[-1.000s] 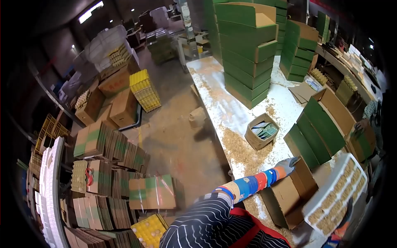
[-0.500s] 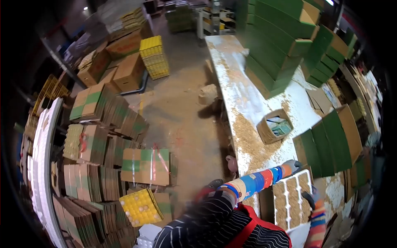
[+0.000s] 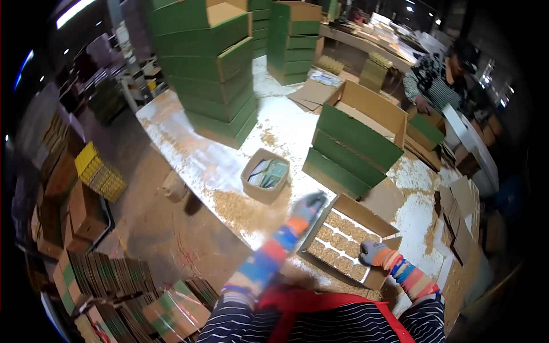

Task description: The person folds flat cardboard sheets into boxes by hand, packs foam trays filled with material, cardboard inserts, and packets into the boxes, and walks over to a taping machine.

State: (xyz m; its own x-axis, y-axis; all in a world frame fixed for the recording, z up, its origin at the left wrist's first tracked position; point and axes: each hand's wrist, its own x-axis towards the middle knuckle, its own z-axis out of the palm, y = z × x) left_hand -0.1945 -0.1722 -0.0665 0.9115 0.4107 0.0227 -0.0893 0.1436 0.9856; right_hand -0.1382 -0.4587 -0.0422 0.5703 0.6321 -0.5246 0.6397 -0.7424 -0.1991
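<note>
A white foam tray (image 3: 342, 244) filled with brown shavings lies inside an open cardboard box (image 3: 374, 216) at the table's near edge. My right hand (image 3: 373, 253), in a grey glove, rests at the tray's right side with fingers bent; what they grip, if anything, is too small to make out. Blurred by motion, my left hand (image 3: 310, 207) is gloved too and hovers by the box's upper left corner. A small carton (image 3: 265, 176) holding packets stands farther left on the table.
Tall stacks of green boxes (image 3: 220, 80) stand at the table's back left. More green boxes (image 3: 354, 143) sit beyond the tray. A co-worker (image 3: 437, 80) is at the back right beside another box. Shavings lie scattered over the white table (image 3: 200, 166); flattened cartons (image 3: 108, 280) are stacked at the lower left.
The view has swung right. The tray, tilted beside the box at first, now lies flat inside it. My left hand has come off the box edge.
</note>
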